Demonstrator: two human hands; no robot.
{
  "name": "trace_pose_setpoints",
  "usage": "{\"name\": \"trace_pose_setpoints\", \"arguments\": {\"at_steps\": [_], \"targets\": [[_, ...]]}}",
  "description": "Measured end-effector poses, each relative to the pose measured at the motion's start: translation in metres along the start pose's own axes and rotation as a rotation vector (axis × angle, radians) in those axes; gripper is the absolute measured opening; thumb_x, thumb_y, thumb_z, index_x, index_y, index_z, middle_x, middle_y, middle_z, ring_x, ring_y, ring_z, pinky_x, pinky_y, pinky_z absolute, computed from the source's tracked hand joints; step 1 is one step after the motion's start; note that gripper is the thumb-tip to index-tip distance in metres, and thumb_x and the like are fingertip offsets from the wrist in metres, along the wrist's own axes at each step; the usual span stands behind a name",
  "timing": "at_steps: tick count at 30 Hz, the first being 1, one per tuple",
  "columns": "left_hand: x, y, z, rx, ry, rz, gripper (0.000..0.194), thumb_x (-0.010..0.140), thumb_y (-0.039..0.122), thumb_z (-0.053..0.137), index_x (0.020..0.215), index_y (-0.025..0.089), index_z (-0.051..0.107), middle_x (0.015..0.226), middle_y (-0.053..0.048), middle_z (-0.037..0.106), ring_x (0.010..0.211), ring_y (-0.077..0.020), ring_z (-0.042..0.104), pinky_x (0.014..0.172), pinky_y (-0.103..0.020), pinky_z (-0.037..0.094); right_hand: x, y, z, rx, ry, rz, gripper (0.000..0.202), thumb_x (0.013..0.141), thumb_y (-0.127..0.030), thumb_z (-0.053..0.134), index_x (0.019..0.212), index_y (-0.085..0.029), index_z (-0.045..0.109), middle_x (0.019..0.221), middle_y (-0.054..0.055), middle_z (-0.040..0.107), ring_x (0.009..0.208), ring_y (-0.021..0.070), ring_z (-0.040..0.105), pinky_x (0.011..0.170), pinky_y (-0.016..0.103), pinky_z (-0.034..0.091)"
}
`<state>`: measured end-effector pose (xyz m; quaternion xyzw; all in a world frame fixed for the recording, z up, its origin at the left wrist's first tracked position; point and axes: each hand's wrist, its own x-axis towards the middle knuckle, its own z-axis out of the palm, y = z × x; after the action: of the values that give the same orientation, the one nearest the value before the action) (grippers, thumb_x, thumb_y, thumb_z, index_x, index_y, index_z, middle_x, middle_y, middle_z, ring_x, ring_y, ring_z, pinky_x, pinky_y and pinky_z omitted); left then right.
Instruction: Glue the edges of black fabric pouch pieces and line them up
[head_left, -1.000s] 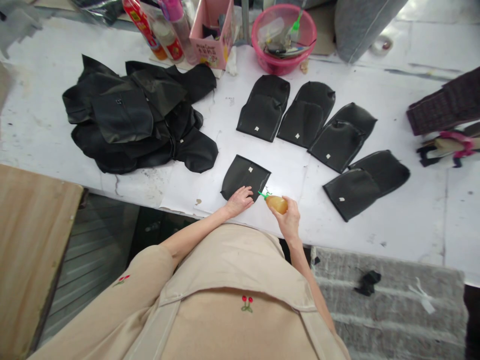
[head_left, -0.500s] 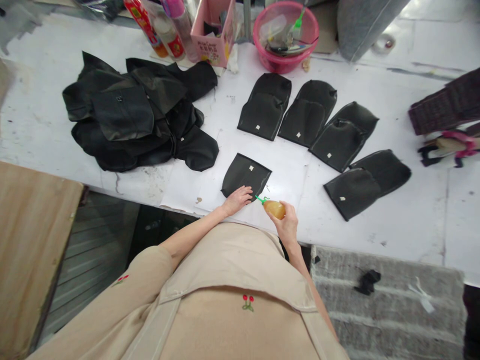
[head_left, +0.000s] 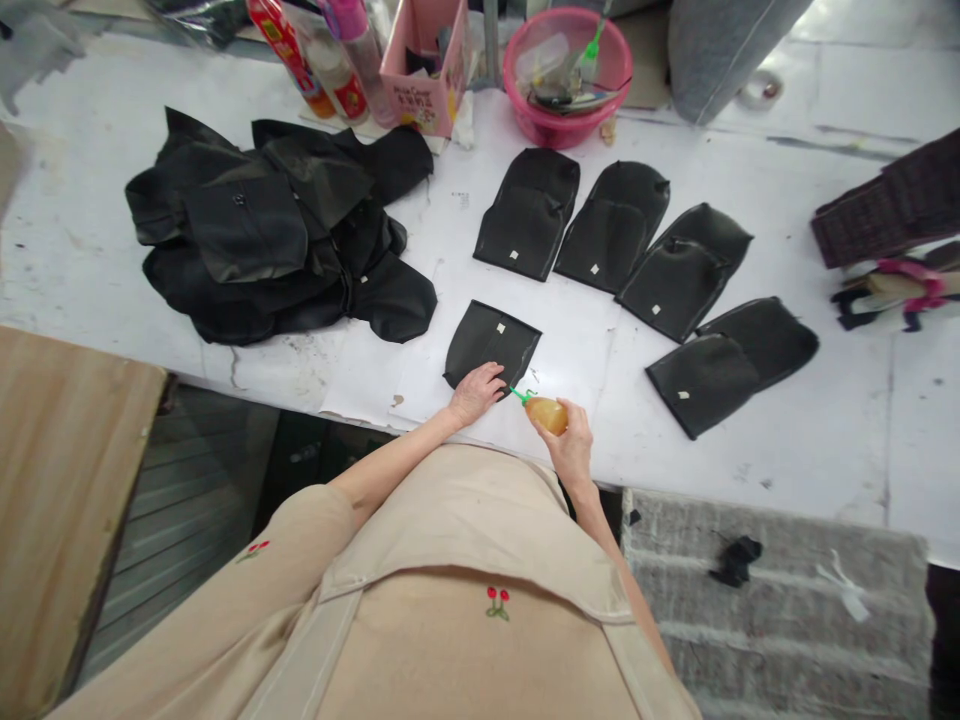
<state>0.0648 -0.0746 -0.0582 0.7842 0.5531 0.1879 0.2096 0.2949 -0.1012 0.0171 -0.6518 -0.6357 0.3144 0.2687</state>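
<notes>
A black piece (head_left: 491,345) with a small white tag lies on the white table near its front edge. My left hand (head_left: 477,393) rests on its lower part, palm down, fingers spread. My right hand (head_left: 574,442) is closed round a squeeze bottle (head_left: 546,414) of amber liquid. The bottle's green nozzle (head_left: 519,396) points left, at the piece's lower right edge beside my left fingertips. Whether liquid comes out is too small to tell. Several similar black pieces (head_left: 529,212) lie in an arc behind and to the right, each with a small tag.
A heap of black pieces (head_left: 247,225) covers the table's left part. Along the back stand bottles (head_left: 341,75), a pink box (head_left: 427,95) and a pink basket (head_left: 555,125) of tools. Dark fabric (head_left: 892,205) lies at the right. A wooden board (head_left: 67,480) is at lower left.
The black piece under my left hand has shifted slightly up and my left hand has moved a little with it. My right hand still holds the bottle in almost the same place.
</notes>
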Motion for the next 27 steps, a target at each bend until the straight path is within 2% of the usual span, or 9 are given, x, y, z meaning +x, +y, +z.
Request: {"name": "trace_pose_setpoints", "arguments": {"at_steps": [6, 13, 18, 23, 27], "targets": [[0.004, -0.008, -0.004, 0.054, -0.073, 0.019, 0.015, 0.088, 0.014, 0.063, 0.097, 0.020, 0.074, 0.131, -0.011, 0.065, 0.128, -0.0249, 0.056, 0.103, -0.044, 0.051, -0.002, 0.001, 0.002, 0.010, 0.016, 0.009, 0.045, 0.085, -0.050, 0.065, 0.117, -0.019, 0.059, 0.104, 0.010, 0.063, 0.095, 0.0265, 0.060, 0.086, 0.043, 0.051], [0.003, -0.010, -0.005, 0.059, -0.037, 0.064, 0.019, 0.083, 0.010, 0.069, 0.099, 0.020, 0.072, 0.129, -0.012, 0.065, 0.126, -0.0252, 0.057, 0.100, -0.045, 0.051, -0.011, -0.007, 0.001, 0.011, 0.003, -0.004, 0.044, 0.086, -0.051, 0.063, 0.116, -0.020, 0.059, 0.102, 0.009, 0.062, 0.094, 0.0263, 0.060, 0.086, 0.043, 0.051], [0.006, -0.018, -0.013, -0.045, -0.098, 0.078, 0.015, 0.087, 0.022, 0.068, 0.101, 0.021, 0.073, 0.130, -0.011, 0.064, 0.126, -0.0247, 0.056, 0.102, -0.045, 0.050, -0.013, -0.006, 0.003, 0.019, 0.005, 0.008, 0.042, 0.086, -0.047, 0.065, 0.118, -0.020, 0.058, 0.104, 0.009, 0.062, 0.097, 0.0264, 0.060, 0.088, 0.043, 0.051], [0.009, -0.020, -0.023, -0.095, -0.172, 0.108, 0.021, 0.087, 0.030, 0.069, 0.105, 0.021, 0.073, 0.132, -0.011, 0.061, 0.128, -0.0261, 0.053, 0.103, -0.046, 0.049, -0.011, -0.005, 0.004, 0.029, 0.014, 0.035, 0.043, 0.084, -0.045, 0.066, 0.118, -0.020, 0.058, 0.105, 0.009, 0.062, 0.097, 0.0263, 0.060, 0.089, 0.043, 0.051], [0.007, -0.014, -0.019, -0.078, -0.121, 0.047, 0.015, 0.087, 0.023, 0.068, 0.101, 0.020, 0.073, 0.131, -0.011, 0.062, 0.127, -0.0262, 0.053, 0.101, -0.045, 0.050, -0.013, -0.008, 0.004, 0.039, 0.019, 0.042, 0.043, 0.085, -0.047, 0.065, 0.118, -0.020, 0.059, 0.104, 0.009, 0.062, 0.096, 0.0262, 0.060, 0.088, 0.043, 0.051]]}}
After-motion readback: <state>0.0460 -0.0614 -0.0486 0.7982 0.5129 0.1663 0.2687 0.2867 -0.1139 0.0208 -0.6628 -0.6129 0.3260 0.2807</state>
